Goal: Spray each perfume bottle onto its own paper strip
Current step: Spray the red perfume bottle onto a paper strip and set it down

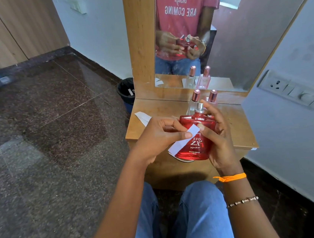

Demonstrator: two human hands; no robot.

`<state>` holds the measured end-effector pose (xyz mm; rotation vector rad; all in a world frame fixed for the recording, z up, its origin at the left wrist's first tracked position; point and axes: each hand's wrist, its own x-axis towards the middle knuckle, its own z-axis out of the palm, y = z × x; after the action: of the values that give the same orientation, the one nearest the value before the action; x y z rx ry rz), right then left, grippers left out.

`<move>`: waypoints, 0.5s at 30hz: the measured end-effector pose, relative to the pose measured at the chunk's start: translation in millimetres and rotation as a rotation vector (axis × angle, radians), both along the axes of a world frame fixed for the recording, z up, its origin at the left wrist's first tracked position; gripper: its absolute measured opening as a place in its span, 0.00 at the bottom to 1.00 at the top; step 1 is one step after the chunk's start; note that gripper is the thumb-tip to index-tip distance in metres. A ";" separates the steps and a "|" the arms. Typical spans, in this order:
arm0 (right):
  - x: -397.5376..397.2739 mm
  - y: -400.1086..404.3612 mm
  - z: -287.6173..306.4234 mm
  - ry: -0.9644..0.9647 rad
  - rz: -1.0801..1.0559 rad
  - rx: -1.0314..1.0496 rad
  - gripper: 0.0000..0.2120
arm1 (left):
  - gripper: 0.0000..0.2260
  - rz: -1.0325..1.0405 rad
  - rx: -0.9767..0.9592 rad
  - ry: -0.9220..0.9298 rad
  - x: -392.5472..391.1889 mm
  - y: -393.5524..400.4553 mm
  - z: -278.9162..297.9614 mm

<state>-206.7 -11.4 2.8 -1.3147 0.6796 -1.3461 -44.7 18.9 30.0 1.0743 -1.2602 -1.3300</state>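
Observation:
My right hand [217, 139] grips a red perfume bottle [196, 147] labelled RED ZX, upright above the wooden dressing table [236, 129]. Its silver spray nozzle [200, 107] is uncapped, and my right fingers reach up beside it. My left hand [158, 138] pinches a white paper strip [183, 141] that lies slanted across the front of the red bottle. Behind the bottle stand a clear perfume bottle with a rose-gold cap [195, 100] and a pink perfume bottle [212, 96], partly hidden. Another white paper strip [143, 117] lies at the table's left edge.
A mirror [221, 34] in a wooden frame rises behind the table and reflects me and the bottles. A dark waste bin [126, 93] sits on the granite floor left of the table. A wall socket panel [288, 87] is at right. My knees are below the table.

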 end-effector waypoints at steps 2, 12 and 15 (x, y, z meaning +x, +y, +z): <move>2.3 -1.2 0.7 0.083 -0.106 -0.014 0.18 | 0.06 0.075 -0.036 -0.037 -3.9 -1.1 -0.8; 1.1 -11.8 -3.8 0.027 -0.123 -0.005 0.19 | 0.10 0.116 -0.025 -0.029 -9.3 1.8 12.4; -0.8 -10.4 -7.6 -0.156 0.029 0.105 0.26 | 0.11 0.100 0.072 0.040 -5.2 0.4 17.1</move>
<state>-207.5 -21.8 -4.8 -1.1200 0.6135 -1.3558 -49.9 19.3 47.1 1.1413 -1.1221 -1.3230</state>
